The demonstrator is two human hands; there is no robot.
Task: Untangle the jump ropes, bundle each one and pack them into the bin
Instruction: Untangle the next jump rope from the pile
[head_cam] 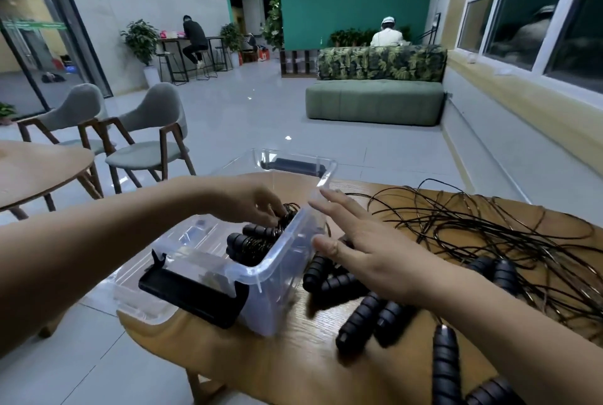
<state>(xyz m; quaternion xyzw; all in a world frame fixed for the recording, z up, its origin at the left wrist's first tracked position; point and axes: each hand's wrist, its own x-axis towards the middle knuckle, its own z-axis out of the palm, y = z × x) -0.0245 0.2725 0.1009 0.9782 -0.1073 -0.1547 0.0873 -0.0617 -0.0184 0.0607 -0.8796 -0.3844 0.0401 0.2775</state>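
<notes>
Deep in the clear bin [280,277] lay a bundled jump rope [257,241], black handles together. The left hand [257,202] reached in from the left, its fingers curled on the coil. The right hand [365,248] hovered just right of the bin wall, fingers straight and spread. Loose handles [368,320] lay near it on the wooden table [293,365], with tangled ropes [473,228] farther right.
</notes>
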